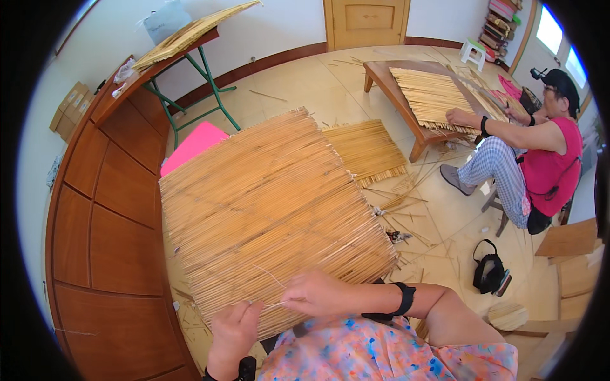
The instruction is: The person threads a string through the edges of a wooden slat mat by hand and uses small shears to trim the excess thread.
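In front of me lies a large mat of straw-coloured reed stalks (273, 197), laid side by side and reaching almost to my lap. A thin white string (272, 305) runs taut between my two hands over the near edge of the mat, and a loose length of it curls up over the stalks. My left hand (235, 327) pinches the string at the near left part of the mat. Just to the right, my right hand (314, 293) has its fingers closed on the same string.
A wooden cabinet (124, 235) runs along my left. Behind the mat are a pink panel (194, 146) and a green-legged folding table (206, 76). A smaller reed mat (365, 149) and loose stalks lie on the floor. At right, a seated person (549, 152) works at a low table (416, 130); a black bag (489, 273) lies nearer.
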Demonstrator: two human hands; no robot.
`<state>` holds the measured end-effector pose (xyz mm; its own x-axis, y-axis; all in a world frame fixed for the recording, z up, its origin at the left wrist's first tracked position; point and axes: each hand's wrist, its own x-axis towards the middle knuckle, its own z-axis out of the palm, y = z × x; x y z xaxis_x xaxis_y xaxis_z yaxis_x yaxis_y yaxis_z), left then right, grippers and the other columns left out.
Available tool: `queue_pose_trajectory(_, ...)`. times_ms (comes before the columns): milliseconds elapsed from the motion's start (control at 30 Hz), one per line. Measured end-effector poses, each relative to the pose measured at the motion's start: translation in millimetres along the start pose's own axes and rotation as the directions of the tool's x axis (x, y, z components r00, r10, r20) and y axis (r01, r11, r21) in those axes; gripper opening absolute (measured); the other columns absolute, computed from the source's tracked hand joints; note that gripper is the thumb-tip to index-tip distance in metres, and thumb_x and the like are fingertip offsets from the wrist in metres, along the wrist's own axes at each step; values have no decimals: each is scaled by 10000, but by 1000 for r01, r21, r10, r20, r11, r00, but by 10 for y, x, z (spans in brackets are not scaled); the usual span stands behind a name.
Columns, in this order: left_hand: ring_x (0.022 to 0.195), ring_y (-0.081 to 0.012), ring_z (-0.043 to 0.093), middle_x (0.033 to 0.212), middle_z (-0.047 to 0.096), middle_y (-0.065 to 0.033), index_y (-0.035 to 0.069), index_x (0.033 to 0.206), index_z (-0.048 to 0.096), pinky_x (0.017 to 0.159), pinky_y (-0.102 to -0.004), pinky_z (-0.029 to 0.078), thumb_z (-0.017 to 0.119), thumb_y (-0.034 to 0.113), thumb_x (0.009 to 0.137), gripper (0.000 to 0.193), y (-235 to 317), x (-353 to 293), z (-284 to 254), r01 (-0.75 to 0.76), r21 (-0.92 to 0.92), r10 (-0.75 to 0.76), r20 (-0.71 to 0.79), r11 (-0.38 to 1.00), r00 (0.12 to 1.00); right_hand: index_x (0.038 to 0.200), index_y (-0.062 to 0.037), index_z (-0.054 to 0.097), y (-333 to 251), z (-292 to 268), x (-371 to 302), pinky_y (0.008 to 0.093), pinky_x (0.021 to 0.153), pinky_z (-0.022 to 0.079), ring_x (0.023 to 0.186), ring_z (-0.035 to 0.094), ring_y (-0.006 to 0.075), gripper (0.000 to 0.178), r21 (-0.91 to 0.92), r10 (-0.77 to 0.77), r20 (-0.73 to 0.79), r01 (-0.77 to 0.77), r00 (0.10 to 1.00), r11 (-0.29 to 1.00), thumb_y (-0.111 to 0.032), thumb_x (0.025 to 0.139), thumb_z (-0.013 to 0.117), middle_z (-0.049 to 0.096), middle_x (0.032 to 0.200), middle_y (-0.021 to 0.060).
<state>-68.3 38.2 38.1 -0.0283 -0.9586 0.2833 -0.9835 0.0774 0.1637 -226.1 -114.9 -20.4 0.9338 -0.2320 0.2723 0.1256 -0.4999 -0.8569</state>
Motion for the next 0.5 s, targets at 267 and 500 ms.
queue_pose_trajectory(267, 759, -138, 539, 795, 560, -8, 42, 882, 537, 645, -270, 439, 532, 31, 854, 31, -1160, -837, 23, 532, -731, -861, -152, 428, 484, 959, -28, 647, 400, -1137, -249, 321, 731, 493, 837, 630, 258, 210, -20, 288, -691, -416, 663, 909, -184, 829, 590, 651, 903, 151)
queue_pose_trajectory(500, 719, -88, 510, 810, 565, 11, 100, 805, 510, 605, -181, 358, 542, 132, 882, 89, -1220, -925, 261, 396, -881, -887, 380, -260, 263, 1074, -19, 593, 1520, -1701, -420, 279, 700, 485, 818, 590, 167, 280, 355, 720, -518, -650, 462, 672, -209, 870, 558, 634, 941, 87)
